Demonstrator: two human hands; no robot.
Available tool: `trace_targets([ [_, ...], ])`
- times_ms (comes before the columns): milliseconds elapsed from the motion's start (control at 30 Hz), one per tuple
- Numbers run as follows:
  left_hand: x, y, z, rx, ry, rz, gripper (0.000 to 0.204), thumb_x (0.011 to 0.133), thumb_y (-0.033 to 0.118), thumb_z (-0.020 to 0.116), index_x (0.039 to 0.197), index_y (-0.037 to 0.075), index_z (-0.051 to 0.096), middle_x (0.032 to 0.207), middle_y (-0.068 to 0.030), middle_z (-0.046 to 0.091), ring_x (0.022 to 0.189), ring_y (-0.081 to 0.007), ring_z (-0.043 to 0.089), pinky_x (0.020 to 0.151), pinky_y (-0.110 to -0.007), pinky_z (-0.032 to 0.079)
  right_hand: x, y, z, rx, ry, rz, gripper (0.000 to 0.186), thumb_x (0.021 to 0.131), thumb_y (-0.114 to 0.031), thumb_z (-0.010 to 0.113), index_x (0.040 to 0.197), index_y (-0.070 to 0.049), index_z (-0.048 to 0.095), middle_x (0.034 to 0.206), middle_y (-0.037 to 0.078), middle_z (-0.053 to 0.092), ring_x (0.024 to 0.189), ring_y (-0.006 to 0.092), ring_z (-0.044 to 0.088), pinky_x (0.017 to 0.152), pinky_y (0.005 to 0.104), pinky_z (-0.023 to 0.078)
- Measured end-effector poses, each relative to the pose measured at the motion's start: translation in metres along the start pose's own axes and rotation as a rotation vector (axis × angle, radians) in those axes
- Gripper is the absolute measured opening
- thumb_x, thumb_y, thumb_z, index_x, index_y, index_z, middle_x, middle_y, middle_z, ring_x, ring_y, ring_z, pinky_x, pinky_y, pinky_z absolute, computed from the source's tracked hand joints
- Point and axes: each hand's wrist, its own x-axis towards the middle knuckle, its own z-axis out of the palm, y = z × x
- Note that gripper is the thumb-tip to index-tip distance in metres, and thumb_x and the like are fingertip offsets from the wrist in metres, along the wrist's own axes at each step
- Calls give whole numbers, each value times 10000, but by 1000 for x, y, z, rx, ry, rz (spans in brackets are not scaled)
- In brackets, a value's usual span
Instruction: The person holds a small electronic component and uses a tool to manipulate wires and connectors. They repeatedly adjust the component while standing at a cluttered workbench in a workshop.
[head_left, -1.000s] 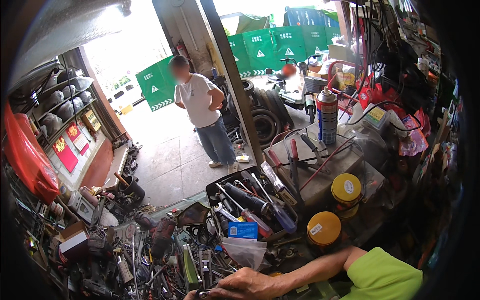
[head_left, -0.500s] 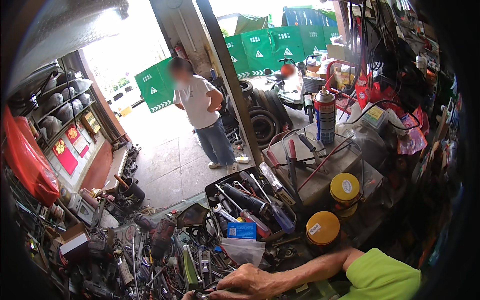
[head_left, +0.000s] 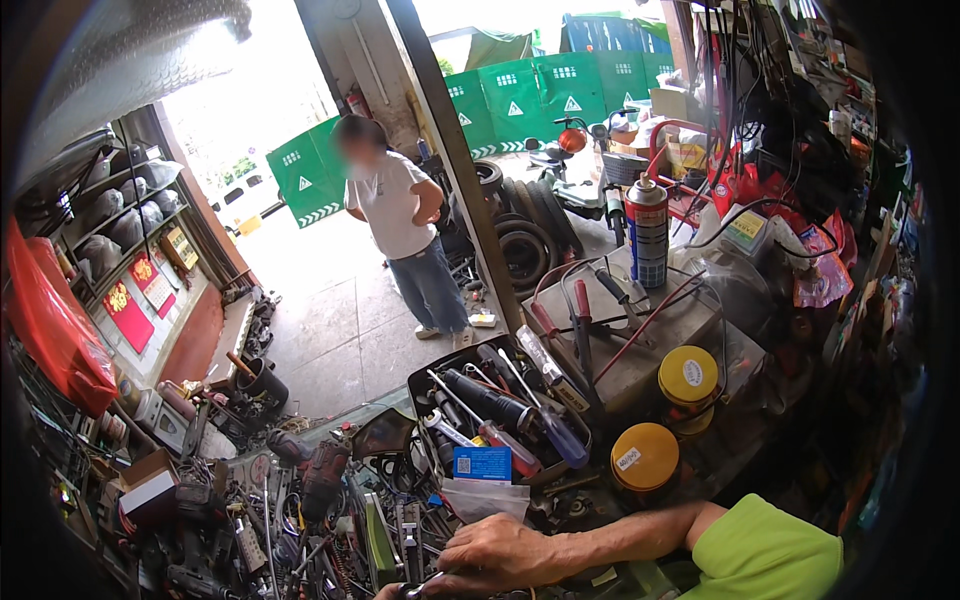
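Observation:
My right hand [head_left: 495, 552] comes in from the lower right below a lime-green sleeve. Its fingers are curled at the lower edge around a small shiny metal piece [head_left: 415, 590], whose kind I cannot make out. A bit of skin beside that piece, cut off by the edge, seems to belong to my left hand [head_left: 388, 593]; its fingers are mostly hidden. Just beyond my right hand lie a clear plastic bag [head_left: 486, 499] and a blue card [head_left: 483, 463]. A green-handled tool [head_left: 379, 540] lies left of the hand among loose tools.
A black tray [head_left: 424, 388] of screwdrivers and wrenches stands ahead. Yellow-lidded jars [head_left: 645, 455] and a spray can [head_left: 647, 235] are to the right. Power drills [head_left: 325, 480] lie at left. A person [head_left: 400, 220] stands beyond the bench near tyres [head_left: 525, 250].
My right hand has risen slightly, its knuckles now overlapping the clear bag's lower edge. More of the shiny metal piece shows. The standing person has hardly moved.

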Motion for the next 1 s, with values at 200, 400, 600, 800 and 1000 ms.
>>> trace_targets([
  [200, -1, -2, 1, -62, 42, 3, 166, 972, 56, 543, 1114, -10, 597, 751, -6, 597, 551, -55, 461, 498, -188, 347, -7, -1, 15, 129, 25, 82, 258, 888, -225, 686, 740, -22, 629, 619, 184, 569, 563, 355, 591, 512, 422, 445],
  [400, -2, -6, 1, -149, 83, -112, 178, 965, 34, 533, 1128, -15, 583, 756, -11, 602, 546, -49, 453, 495, -180, 346, -13, -10, 31, 256, -4, 246, 254, 928, -213, 644, 780, -6, 631, 617, 201, 558, 521, 348, 565, 496, 416, 425],
  [600, -3, 0, 5, -144, 127, -91, 180, 959, 25, 542, 1130, -18, 577, 795, -32, 624, 542, -58, 459, 503, -180, 358, -5, -17, 16, 258, -16, 210, 269, 921, -224, 644, 766, -5, 641, 617, 191, 575, 529, 331, 584, 491, 406, 432],
  [800, -1, 4, 2, -113, 92, -79, 162, 956, 34, 569, 1106, -23, 589, 792, -44, 634, 546, -64, 466, 508, -186, 365, 2, -11, -8, -34, 28, -14, 276, 830, -270, 715, 690, -50, 625, 611, 143, 567, 572, 308, 589, 502, 403, 452],
  [1000, -1, 4, -3, 77, 3, 16, 149, 955, 27, 570, 1094, -22, 596, 794, -41, 635, 550, -61, 470, 501, -193, 354, 7, -9, -18, -249, 11, -58, 298, 862, -363, 718, 853, -65, 718, 705, 71, 639, 671, 226, 625, 567, 333, 500],
])
